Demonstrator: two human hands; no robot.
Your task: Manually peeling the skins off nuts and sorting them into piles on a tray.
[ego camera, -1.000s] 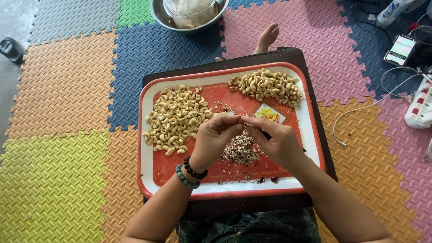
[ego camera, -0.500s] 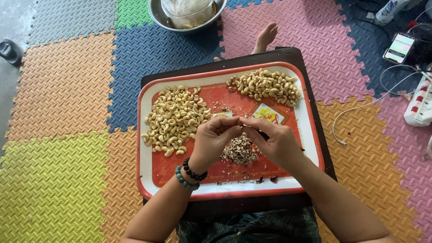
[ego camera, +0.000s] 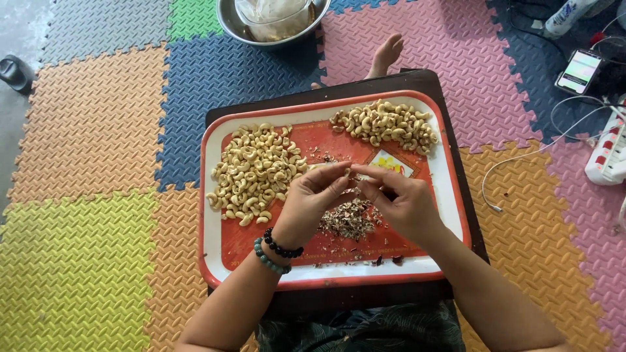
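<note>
Where fingertips meet, both hands pinched, perhaps on a cashew.

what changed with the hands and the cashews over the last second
Very little. The left hand and right hand have risen slightly toward the far edge of the tray, fingertips still pinched together on something small between them, too small to identify. The heap of skins beneath them now shows a little more. The large cashew pile, the smaller pile and the tray stayed put.

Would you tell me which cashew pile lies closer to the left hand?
The larger cashew pile, on the tray's left side beside the left hand; the smaller pile sits at the far edge.
</note>
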